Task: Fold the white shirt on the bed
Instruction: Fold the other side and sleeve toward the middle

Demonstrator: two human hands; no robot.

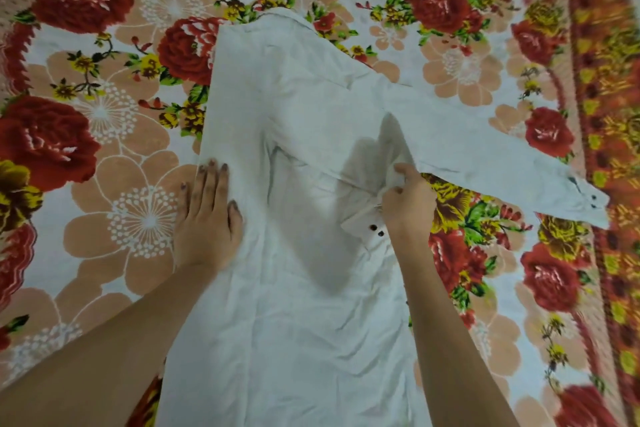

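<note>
While the left hand (pixel 207 215) presses flat on the one white shirt (pixel 294 340), the right hand (pixel 410 199) pinches its fabric.

Floral bedcover (pixel 104 166) spread flat: red roses, peach blossoms, yellow sprigs on pale ground. Orange-and-red patterned border (pixel 609 80) down right side (part of same cover or separate cloth, unclear).

Left forearm (pixel 104 340) and right forearm (pixel 446 322) both bare up to the near frame edge. Left hand (pixel 206 218) nails (pixel 224 167): dark, patchy polish.
</note>
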